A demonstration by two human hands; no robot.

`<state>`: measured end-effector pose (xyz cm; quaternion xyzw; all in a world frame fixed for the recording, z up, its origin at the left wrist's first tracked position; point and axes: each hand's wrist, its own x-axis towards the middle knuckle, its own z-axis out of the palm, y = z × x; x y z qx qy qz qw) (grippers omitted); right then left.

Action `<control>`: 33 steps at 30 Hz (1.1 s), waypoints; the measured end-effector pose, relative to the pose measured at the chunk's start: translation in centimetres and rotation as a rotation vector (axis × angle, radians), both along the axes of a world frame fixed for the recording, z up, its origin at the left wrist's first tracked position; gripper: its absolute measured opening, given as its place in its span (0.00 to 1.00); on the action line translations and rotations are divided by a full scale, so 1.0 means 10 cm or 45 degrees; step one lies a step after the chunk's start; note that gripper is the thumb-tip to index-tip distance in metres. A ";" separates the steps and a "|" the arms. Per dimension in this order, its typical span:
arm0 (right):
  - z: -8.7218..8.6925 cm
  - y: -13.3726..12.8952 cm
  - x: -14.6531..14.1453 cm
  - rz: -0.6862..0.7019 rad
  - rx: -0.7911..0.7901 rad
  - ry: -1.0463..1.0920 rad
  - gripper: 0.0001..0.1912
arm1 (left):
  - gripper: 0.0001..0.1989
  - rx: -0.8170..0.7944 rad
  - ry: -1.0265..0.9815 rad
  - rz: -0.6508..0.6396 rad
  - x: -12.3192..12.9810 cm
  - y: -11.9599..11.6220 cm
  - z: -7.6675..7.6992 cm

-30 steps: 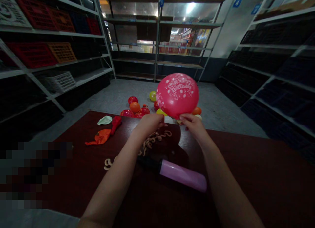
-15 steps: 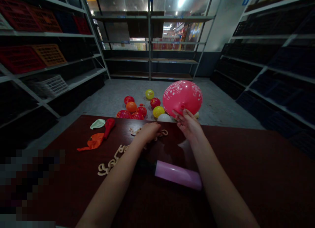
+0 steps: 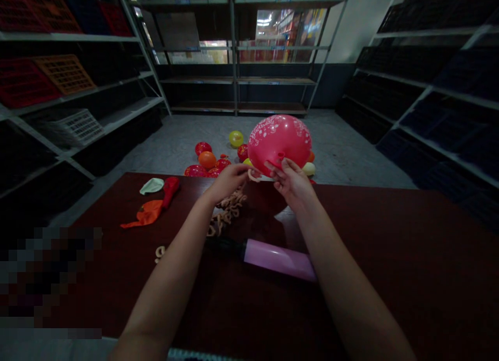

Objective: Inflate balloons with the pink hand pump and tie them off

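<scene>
My right hand point(image 3: 293, 183) pinches an inflated pink balloon point(image 3: 280, 140) by its neck; white printing covers its upper side. The neck's open end faces me. Just left of it, my left hand point(image 3: 231, 181) grips a beige strip of linked loops point(image 3: 229, 211), one loop point(image 3: 253, 176) sticking out from the fingertips close to the balloon. The rest of the strip hangs down to the table, partly hidden behind my left forearm. Below my hands lies a lilac hand pump point(image 3: 278, 259) with a black end. Deflated balloons in orange point(image 3: 148, 213), red point(image 3: 170, 190) and pale green point(image 3: 152, 185) rest at the left.
The dark red-brown table point(image 3: 390, 257) spans the foreground. Beyond its far edge, several inflated balloons lie on the grey floor, among them an orange one point(image 3: 207, 159) and a yellow one point(image 3: 236, 139). Shelves with crates point(image 3: 64, 74) line the sides; a metal rack point(image 3: 234, 54) stands behind.
My left hand has lifted the beige looped strip off the table and brought its end up beside the balloon's neck. My right hand still holds the balloon. The view has tilted slightly downward.
</scene>
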<state>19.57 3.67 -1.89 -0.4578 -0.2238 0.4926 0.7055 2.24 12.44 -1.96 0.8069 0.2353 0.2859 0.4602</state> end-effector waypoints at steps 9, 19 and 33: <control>-0.05 0.03 -0.20 0.049 -0.060 -0.068 0.11 | 0.16 0.379 -0.095 0.065 0.00 -0.36 0.47; -0.06 0.02 -0.25 0.077 -0.048 -0.108 0.12 | 0.27 0.669 0.125 0.291 -0.07 -0.51 0.64; -0.08 -0.01 -0.46 0.153 -0.023 -0.415 0.19 | 0.13 0.845 0.147 0.371 -0.13 -0.47 0.65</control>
